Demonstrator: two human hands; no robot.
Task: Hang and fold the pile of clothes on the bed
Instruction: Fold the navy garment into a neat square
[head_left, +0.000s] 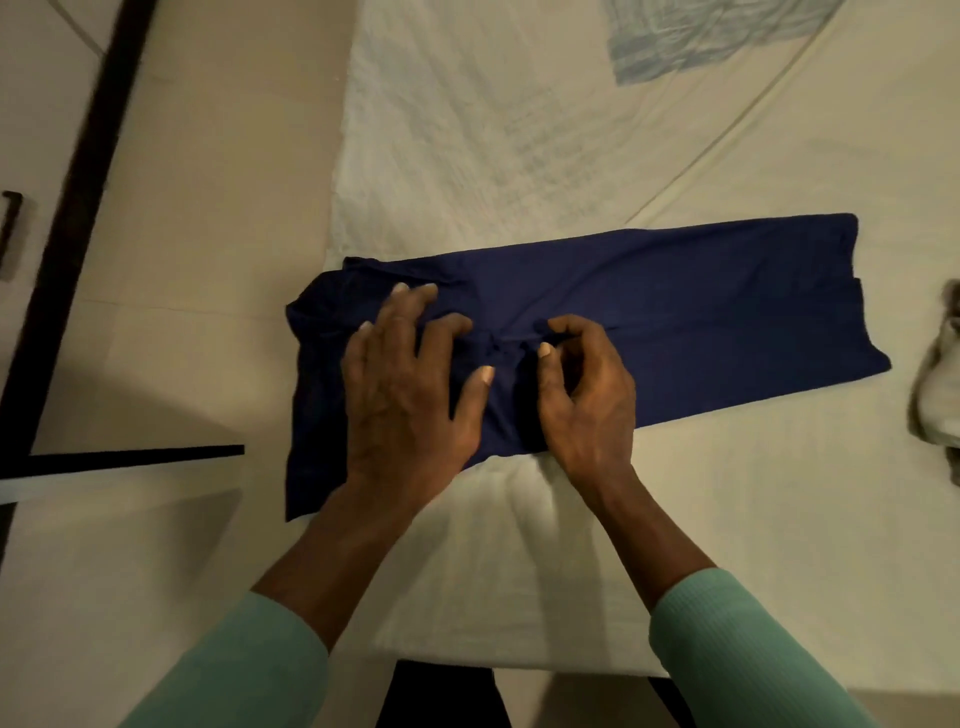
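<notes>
A navy blue garment (675, 317) lies folded into a long strip across the near corner of the bed (467, 156), its left end hanging over the bed's edge. My left hand (410, 384) rests on its left part with spread, slightly bent fingers pressing the cloth. My right hand (582, 395) sits just to the right, thumb and fingers curled and pinching a bunched fold of the navy cloth at the middle.
A light blue cloth (701, 36) lies at the bed's far side. A grey-white piece of clothing (940, 379) sits at the right edge. Left of the bed are pale floor tiles and a dark wooden frame (78, 208).
</notes>
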